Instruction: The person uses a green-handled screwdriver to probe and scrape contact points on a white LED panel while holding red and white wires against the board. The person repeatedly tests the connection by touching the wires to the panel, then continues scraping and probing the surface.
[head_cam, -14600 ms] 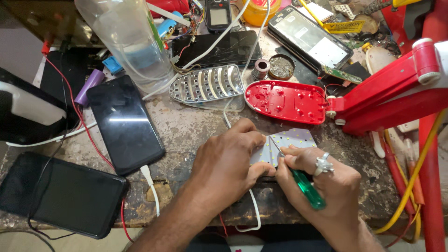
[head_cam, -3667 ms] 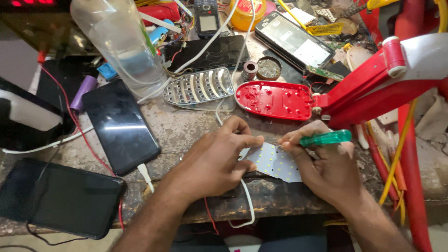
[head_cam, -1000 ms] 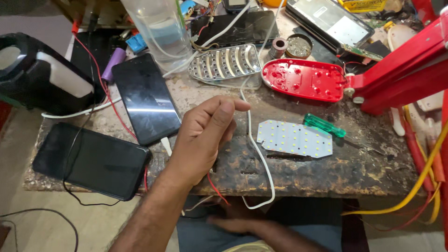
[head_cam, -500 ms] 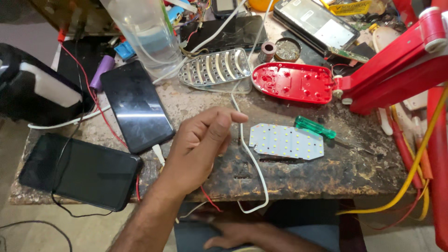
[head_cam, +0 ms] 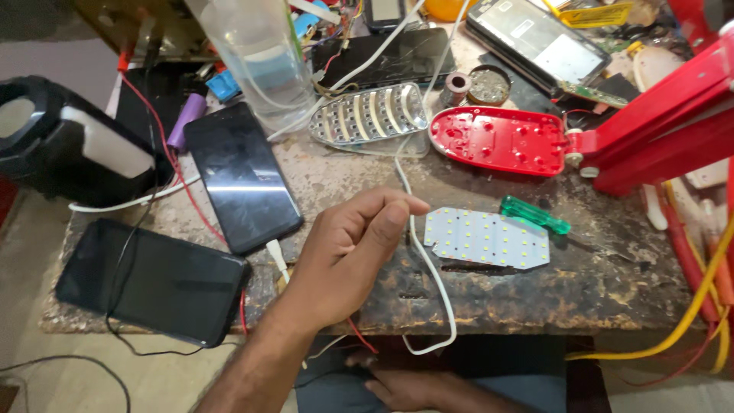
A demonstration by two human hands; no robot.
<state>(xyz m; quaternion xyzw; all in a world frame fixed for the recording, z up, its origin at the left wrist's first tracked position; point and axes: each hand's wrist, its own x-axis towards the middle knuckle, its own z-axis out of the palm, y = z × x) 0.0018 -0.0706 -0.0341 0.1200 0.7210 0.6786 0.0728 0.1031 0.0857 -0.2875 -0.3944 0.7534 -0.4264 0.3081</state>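
On the bench, LED board [head_cam: 487,238] lies lengthwise left-right; left hand [head_cam: 344,256] fingers loosely curled, holding nothing.

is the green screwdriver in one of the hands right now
No, the green screwdriver lies on the workbench beside the white LED board, clear of both hands.

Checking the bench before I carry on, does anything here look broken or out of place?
Yes. The red lamp lies opened: its LED board loose on the bench, reflector off. The top phone shows bare circuit board.
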